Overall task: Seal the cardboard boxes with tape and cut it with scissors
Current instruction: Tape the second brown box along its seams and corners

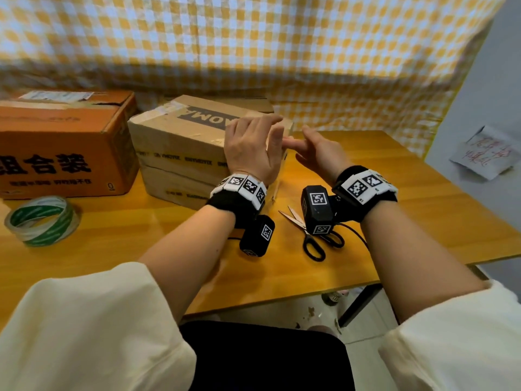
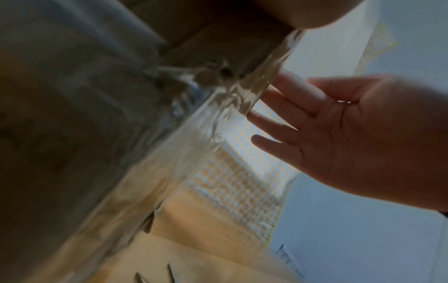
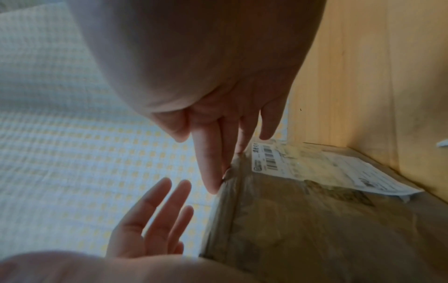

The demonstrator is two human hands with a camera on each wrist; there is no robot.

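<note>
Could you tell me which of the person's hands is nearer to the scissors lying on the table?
The right. The right hand is raised beyond the scissors, its wrist above them. The left hand is further to their left, fingers against the brown box.
</note>
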